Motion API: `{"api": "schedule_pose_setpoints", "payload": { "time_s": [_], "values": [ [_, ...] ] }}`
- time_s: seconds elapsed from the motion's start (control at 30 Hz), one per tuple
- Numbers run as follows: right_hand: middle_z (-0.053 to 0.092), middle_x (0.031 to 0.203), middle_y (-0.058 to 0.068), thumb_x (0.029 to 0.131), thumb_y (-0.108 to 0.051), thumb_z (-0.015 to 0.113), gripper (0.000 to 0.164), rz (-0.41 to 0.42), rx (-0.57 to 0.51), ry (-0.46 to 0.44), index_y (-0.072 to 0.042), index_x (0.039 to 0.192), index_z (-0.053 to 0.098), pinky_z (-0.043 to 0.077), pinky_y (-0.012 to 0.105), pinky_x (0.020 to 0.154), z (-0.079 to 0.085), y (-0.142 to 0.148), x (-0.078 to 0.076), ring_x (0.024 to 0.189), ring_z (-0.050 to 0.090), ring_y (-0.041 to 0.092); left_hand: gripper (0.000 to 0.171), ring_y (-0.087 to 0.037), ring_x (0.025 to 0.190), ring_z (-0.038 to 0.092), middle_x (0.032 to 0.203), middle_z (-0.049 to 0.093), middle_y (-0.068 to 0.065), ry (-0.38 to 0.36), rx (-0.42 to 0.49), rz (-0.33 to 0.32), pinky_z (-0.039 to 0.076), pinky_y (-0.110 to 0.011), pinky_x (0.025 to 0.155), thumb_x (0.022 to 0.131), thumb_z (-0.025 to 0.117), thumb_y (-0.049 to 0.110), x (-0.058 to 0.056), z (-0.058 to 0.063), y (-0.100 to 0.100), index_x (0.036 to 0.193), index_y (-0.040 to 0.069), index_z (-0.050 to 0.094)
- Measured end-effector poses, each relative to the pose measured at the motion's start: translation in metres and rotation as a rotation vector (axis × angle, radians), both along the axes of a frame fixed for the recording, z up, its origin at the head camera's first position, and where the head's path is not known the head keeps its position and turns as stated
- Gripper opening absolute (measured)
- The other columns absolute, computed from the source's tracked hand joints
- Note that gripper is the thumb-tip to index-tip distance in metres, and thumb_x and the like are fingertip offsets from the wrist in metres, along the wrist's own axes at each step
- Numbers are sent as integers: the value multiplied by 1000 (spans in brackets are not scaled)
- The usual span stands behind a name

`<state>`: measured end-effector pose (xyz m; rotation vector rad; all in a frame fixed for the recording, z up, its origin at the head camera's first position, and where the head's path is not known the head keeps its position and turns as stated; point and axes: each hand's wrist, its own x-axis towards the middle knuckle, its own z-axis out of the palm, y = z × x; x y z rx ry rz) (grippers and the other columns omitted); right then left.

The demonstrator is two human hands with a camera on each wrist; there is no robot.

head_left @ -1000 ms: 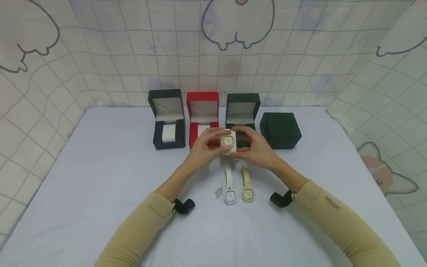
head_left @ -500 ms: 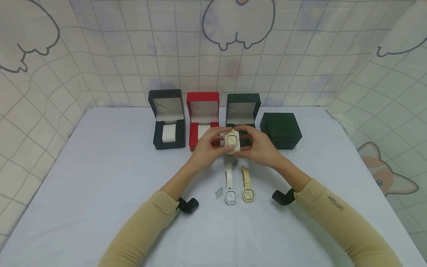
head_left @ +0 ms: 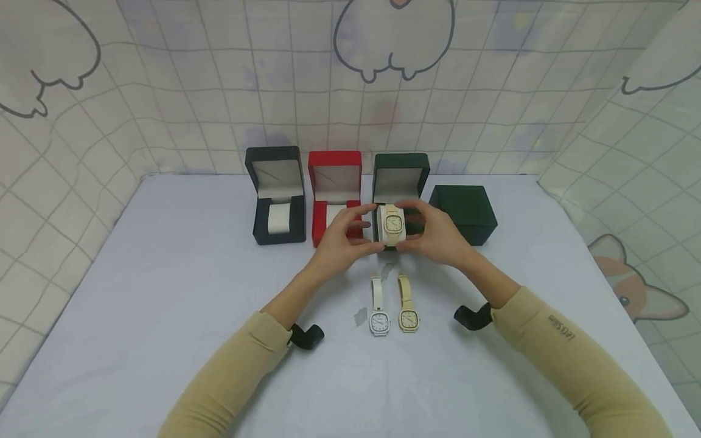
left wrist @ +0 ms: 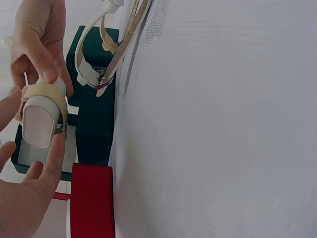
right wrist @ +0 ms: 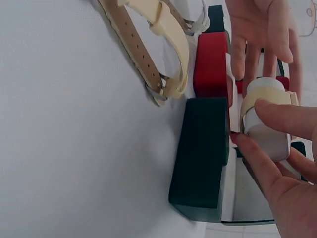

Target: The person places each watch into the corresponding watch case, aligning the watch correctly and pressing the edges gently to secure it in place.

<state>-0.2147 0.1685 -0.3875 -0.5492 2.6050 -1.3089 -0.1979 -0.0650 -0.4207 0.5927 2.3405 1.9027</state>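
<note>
A white watch cushion (left wrist: pixel 37 126) with a cream-strapped, gold-rimmed watch (head_left: pixel 393 223) wrapped round it is held at the open dark green box (head_left: pixel 401 160). My right hand (head_left: pixel 438 237) pinches the cushion from the right, thumb and fingers on its end and strap. On the other side is my left hand (head_left: pixel 342 240), its fingers spread and fairly straight, with tips close at the cushion's edge. Below them on the cloth lie a white-strapped watch (head_left: pixel 379 322) and a second cream-strapped watch (head_left: pixel 408 319). Most of the green box's lower half is hidden by the hands and cushion.
Left of the green box stand an open red box (head_left: pixel 335 158) and an open black box (head_left: pixel 272 153), each with a white cushion inside. A closed green box (head_left: pixel 464 210) sits to the right. Behind the row hangs patterned cloth (head_left: pixel 306 103).
The cushion with its watch has moved right and slightly back, over the green box. My right hand has travelled with it; my left hand's fingers have spread away from the watch.
</note>
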Motion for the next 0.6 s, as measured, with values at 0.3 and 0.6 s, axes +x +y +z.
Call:
{"api": "schedule_pose_setpoints", "payload": {
  "time_s": [0.3, 0.6],
  "values": [
    [48, 147, 19, 83, 5, 81, 80, -45, 50, -50, -8, 150, 41, 57, 46, 92, -1, 6, -12, 131, 55, 38, 72, -28, 127, 55, 143, 48, -5, -18, -29, -11, 55, -34, 96, 86, 84, 8, 1, 1, -3, 150, 18, 51],
    [51, 144, 22, 83, 3, 81, 76, -60, 115, -21, -7, 149, 44, 56, 52, 93, 0, 9, -19, 131, 52, 42, 71, -30, 126, 56, 142, 49, -6, -12, -52, -24, 55, -32, 94, 87, 84, 9, 2, 1, -5, 150, 14, 51]
  ]
}}
